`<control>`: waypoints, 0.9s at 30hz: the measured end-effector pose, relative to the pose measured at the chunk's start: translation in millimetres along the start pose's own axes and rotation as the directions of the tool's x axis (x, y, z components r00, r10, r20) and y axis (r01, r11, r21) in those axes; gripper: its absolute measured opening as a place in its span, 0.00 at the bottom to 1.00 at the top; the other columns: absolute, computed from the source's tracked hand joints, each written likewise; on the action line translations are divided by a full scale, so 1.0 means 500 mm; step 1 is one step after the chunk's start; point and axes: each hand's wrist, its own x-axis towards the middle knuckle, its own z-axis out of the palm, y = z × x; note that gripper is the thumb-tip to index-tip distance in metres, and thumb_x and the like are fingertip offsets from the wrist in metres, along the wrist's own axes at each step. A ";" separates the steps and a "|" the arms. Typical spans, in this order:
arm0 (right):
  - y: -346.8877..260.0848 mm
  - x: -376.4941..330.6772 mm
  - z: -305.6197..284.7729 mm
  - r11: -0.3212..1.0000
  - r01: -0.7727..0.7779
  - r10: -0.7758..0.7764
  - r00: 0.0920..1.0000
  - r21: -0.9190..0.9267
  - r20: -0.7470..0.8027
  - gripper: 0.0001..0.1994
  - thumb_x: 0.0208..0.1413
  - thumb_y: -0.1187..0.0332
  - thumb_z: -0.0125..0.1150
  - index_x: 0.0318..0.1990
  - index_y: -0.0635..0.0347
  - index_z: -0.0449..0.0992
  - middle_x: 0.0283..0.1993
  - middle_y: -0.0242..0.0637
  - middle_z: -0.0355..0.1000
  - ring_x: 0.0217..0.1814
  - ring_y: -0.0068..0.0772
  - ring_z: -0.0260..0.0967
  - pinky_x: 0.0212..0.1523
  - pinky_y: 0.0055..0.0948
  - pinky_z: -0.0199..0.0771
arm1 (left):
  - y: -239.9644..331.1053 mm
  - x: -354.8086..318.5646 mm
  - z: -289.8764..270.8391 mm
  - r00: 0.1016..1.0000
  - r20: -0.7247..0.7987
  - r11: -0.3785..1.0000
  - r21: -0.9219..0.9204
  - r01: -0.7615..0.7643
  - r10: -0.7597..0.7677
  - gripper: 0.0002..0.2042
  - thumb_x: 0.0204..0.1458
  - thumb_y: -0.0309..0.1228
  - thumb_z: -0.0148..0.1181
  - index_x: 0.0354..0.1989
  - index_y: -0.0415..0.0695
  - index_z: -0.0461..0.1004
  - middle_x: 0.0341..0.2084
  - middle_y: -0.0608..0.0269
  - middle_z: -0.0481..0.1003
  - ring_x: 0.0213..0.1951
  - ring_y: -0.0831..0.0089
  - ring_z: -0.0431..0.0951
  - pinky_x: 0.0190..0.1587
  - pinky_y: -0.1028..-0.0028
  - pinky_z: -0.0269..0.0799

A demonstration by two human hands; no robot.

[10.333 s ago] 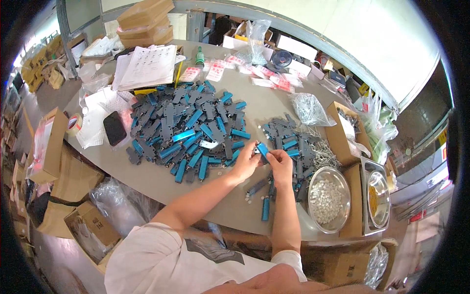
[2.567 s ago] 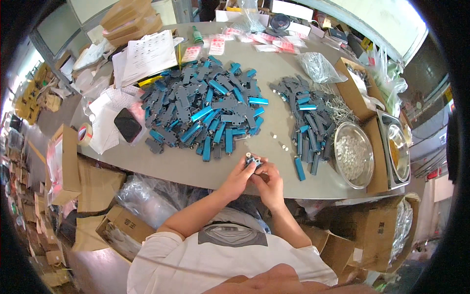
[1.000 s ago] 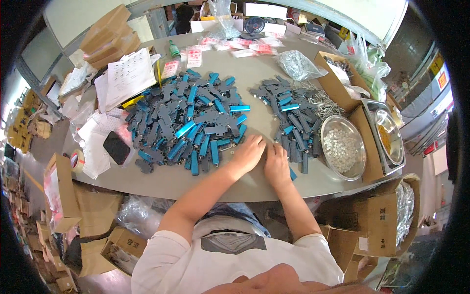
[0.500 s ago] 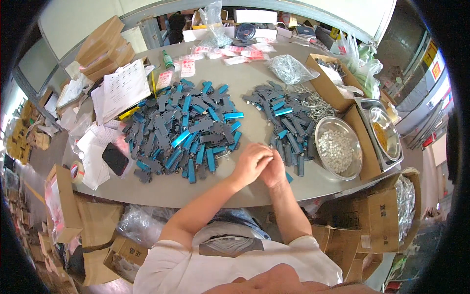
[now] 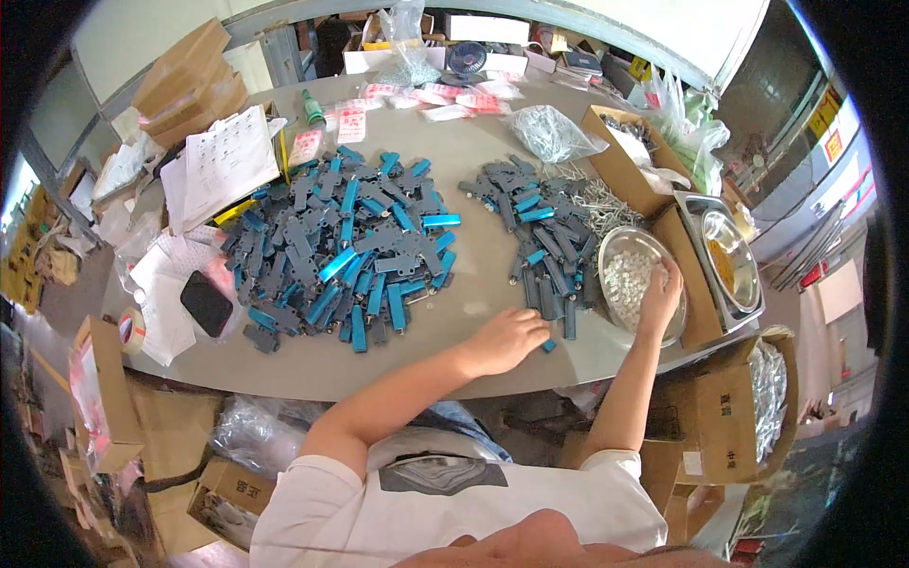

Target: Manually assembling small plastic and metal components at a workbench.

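Note:
My left hand (image 5: 508,342) is low over the table, its bent fingers together at the near end of the smaller heap of flat grey-and-blue parts (image 5: 547,248). A blue end of one part (image 5: 549,346) shows by the fingertips; what the fingers hold is hidden. Inside the rim of a round metal bowl (image 5: 673,334), my right hand (image 5: 662,295) has its fingers closed among small white pieces (image 5: 625,284). Anything pinched there is too small to make out. A larger heap of the same grey-and-blue parts (image 5: 346,251) lies to the left.
Metal pins (image 5: 606,204) lie behind the bowl, with cardboard boxes (image 5: 684,275) and a metal tray (image 5: 721,305) to its right. Papers (image 5: 227,166), a black phone (image 5: 205,305) and a tape roll (image 5: 132,333) are at left. A bag of metal pieces (image 5: 552,134) sits farther back.
My hands, together in front of the smaller heap before, have parted. The right has moved right into the bowl; the left has dropped slightly nearer. The view has shifted a little.

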 end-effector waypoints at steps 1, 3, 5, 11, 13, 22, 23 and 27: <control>0.000 0.004 -0.003 0.920 0.177 -0.187 0.982 -0.350 0.005 0.14 0.56 0.68 0.51 0.48 0.65 0.71 0.53 0.46 0.67 0.56 0.42 0.61 0.58 0.38 0.59 | 0.002 -0.001 0.004 0.999 0.047 0.997 0.074 -0.024 0.021 0.11 0.51 0.29 0.48 0.40 0.42 0.73 0.41 0.60 0.73 0.47 0.62 0.71 0.50 0.64 0.66; -0.011 -0.006 0.005 0.735 0.316 -0.355 0.933 -0.600 0.057 0.15 0.52 0.69 0.54 0.47 0.64 0.72 0.54 0.50 0.65 0.58 0.50 0.58 0.59 0.44 0.55 | -0.005 0.001 0.011 0.991 0.136 0.995 0.101 -0.018 0.004 0.11 0.51 0.30 0.47 0.40 0.42 0.73 0.40 0.60 0.73 0.46 0.62 0.71 0.49 0.64 0.66; -0.027 -0.029 0.031 0.702 0.402 -0.404 0.905 -0.588 0.137 0.14 0.51 0.70 0.55 0.45 0.64 0.73 0.52 0.49 0.66 0.57 0.49 0.59 0.58 0.44 0.56 | -0.009 -0.003 0.006 0.981 0.192 0.991 0.132 -0.026 0.000 0.10 0.53 0.29 0.47 0.38 0.42 0.73 0.35 0.58 0.72 0.41 0.60 0.71 0.46 0.62 0.66; -0.072 -0.058 0.193 0.840 0.483 -0.311 0.803 -0.248 0.509 0.06 0.49 0.73 0.57 0.35 0.64 0.75 0.35 0.47 0.72 0.40 0.50 0.70 0.42 0.40 0.68 | -0.047 -0.032 -0.012 0.952 -0.096 0.940 -0.216 0.264 -0.289 0.12 0.57 0.31 0.49 0.47 0.41 0.68 0.37 0.52 0.74 0.37 0.60 0.74 0.42 0.64 0.69; -0.048 -0.037 0.255 0.828 0.511 -0.284 0.736 -0.229 0.614 0.06 0.49 0.72 0.56 0.34 0.63 0.76 0.34 0.48 0.73 0.38 0.51 0.71 0.40 0.40 0.70 | -0.061 -0.035 -0.028 0.847 -0.088 0.759 -0.499 0.417 -0.523 0.13 0.55 0.28 0.54 0.49 0.41 0.66 0.32 0.57 0.74 0.29 0.69 0.75 0.33 0.70 0.71; 0.003 -0.013 0.542 0.612 0.750 -0.293 0.510 -0.251 0.809 0.12 0.48 0.69 0.58 0.42 0.57 0.75 0.46 0.43 0.72 0.50 0.48 0.68 0.48 0.42 0.69 | -0.133 -0.061 -0.038 0.536 0.091 0.216 -0.849 0.482 -0.839 0.10 0.54 0.24 0.53 0.44 0.36 0.70 0.28 0.64 0.74 0.29 0.79 0.74 0.33 0.80 0.70; 0.008 -0.014 0.563 0.531 0.814 -0.322 0.452 -0.237 0.832 0.14 0.49 0.68 0.58 0.45 0.55 0.74 0.49 0.40 0.70 0.52 0.46 0.66 0.50 0.42 0.68 | -0.139 -0.063 -0.033 0.548 0.107 0.174 -0.883 0.435 -0.829 0.12 0.55 0.24 0.53 0.46 0.36 0.69 0.29 0.62 0.75 0.30 0.78 0.74 0.35 0.79 0.70; -0.008 -0.014 0.606 0.455 0.843 -0.188 0.405 -0.286 0.895 0.19 0.48 0.68 0.61 0.51 0.52 0.71 0.54 0.37 0.68 0.56 0.45 0.63 0.55 0.44 0.63 | -0.137 -0.061 -0.045 0.553 0.173 0.049 -0.930 0.363 -0.815 0.13 0.56 0.24 0.51 0.49 0.35 0.67 0.33 0.58 0.76 0.36 0.75 0.77 0.41 0.77 0.73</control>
